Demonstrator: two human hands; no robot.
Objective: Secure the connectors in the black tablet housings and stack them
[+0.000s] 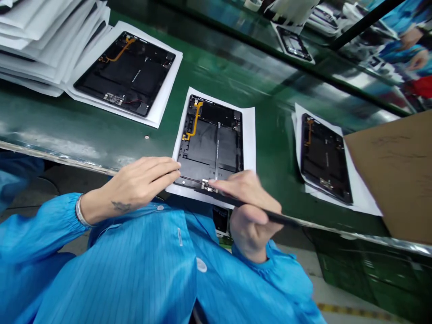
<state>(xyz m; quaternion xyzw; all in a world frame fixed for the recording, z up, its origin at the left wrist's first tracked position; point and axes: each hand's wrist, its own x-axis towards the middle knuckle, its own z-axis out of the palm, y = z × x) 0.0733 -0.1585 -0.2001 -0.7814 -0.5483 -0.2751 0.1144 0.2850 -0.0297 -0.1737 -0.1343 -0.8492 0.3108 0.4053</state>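
An opened tablet (pixel 205 146) lies on white paper (pixel 249 135) at the bench's near edge, its battery and orange flex cable (pixel 196 119) exposed. My left hand (pixel 138 182) rests with stretched fingers at the tablet's left near corner, fingertips on its edge. In my right hand (pixel 251 198) is a thin black stick-like tool (pixel 283 218); its exact kind is unclear. The tool's working end is low over the small circuit board (pixel 206 184) along the tablet's near edge. Part of that board is covered by my right fingers.
Another opened tablet (pixel 128 72) lies on paper at the left, beside a tall paper-interleaved stack (pixel 43 49). To the right are a third opened tablet (pixel 326 157) and a cardboard box (pixel 394 171). Across a dark rail (pixel 236 36), another person's hands (pixel 416 58) appear.
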